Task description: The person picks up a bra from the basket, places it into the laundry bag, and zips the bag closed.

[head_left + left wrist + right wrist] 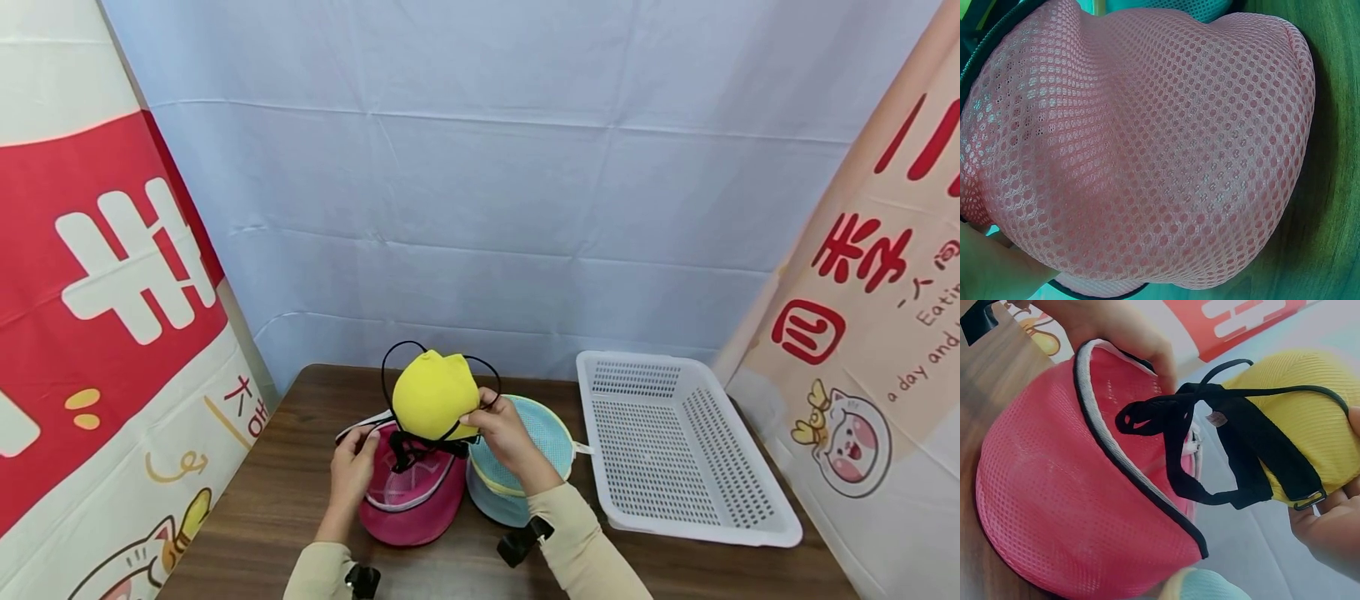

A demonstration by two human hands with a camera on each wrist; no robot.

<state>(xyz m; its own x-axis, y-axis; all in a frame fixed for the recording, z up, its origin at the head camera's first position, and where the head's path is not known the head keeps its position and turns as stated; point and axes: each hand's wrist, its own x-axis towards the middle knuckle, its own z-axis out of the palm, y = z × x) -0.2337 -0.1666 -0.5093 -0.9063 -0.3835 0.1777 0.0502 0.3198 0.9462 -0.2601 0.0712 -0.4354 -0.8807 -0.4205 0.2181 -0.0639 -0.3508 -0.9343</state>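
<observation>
My right hand pinches a yellow cupped garment with black straps, held above a pink mesh bag. In the right wrist view the black straps hang beside the bag's open mouth, a metal hook at the end of one. My left hand holds the rim of the pink bag at its left side. Pink mesh fills most of the left wrist view, with part of my left hand at the lower left.
A light blue mesh bag with a yellow rim stands right of the pink one. Farther right lies a white perforated basket. All rest on a brown wooden table, with cloth hangings behind and at both sides.
</observation>
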